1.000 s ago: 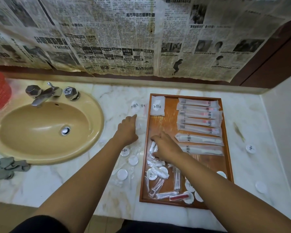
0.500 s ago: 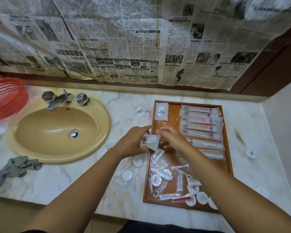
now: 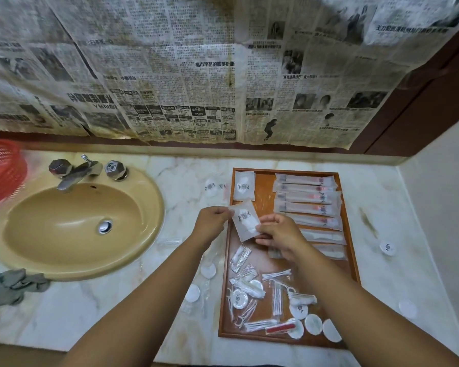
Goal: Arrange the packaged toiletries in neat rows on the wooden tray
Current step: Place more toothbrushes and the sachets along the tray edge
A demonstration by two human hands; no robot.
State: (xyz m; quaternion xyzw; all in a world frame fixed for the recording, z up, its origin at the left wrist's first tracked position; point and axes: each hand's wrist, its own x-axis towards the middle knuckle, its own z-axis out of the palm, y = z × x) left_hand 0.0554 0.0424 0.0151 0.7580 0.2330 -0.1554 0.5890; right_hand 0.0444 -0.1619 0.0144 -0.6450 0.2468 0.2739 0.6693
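1. The left hand (image 3: 212,221) and right hand (image 3: 281,237) each pinch an opposite edge of one sachet (image 3: 245,221).
2. It hangs tilted over the left side of the tray (image 3: 264,189), just nearer than a second sachet (image 3: 243,186).
3. Long packets (image 3: 306,197) line the tray's right side; the right hand hides part of the lower ones.
4. A loose pile (image 3: 249,287) crowds the near half.
5. Round pads (image 3: 192,293) lie on the counter, between the tray and the sink (image 3: 72,226).

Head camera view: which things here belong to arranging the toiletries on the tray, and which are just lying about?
Part of the job: wooden tray, held sachet, placed sachet, row of long packets, loose small packets.

Just lying about: sink, tap, red basket, grey cloth, newspaper.
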